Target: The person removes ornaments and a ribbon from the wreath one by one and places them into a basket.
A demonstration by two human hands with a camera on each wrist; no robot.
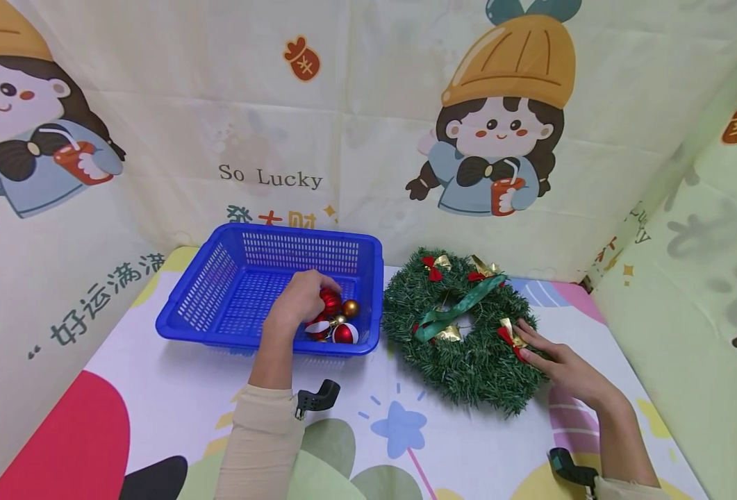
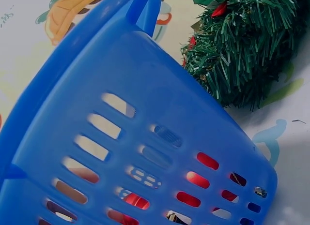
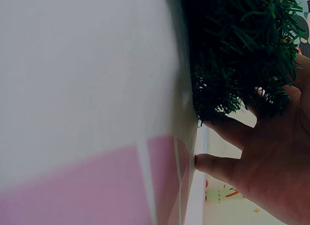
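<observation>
My left hand [image 1: 298, 298] reaches down into the blue plastic basket [image 1: 187, 302], its fingers bent at a shiny red Christmas ball [image 1: 330, 301]. The fingertips are hidden, so whether they grip the ball cannot be told. Beside it lie a gold ball [image 1: 351, 308] and a red-and-white ball [image 1: 345, 334]. In the left wrist view the slotted basket wall [image 2: 160, 89] covers the hand. To the right, a green wreath [image 1: 468, 375] with a green ribbon [image 1: 462, 307] lies flat. My right hand [image 1: 562, 364] rests on its right edge with fingers spread, near a red-and-gold bow [image 1: 510, 339].
The basket and the wreath stand side by side at the back of the table [image 1: 205, 389], close to a printed cloth wall [image 1: 368, 125]. Another cloth wall [image 1: 687, 278] rises on the right. More bows [image 1: 433, 267] sit on the wreath.
</observation>
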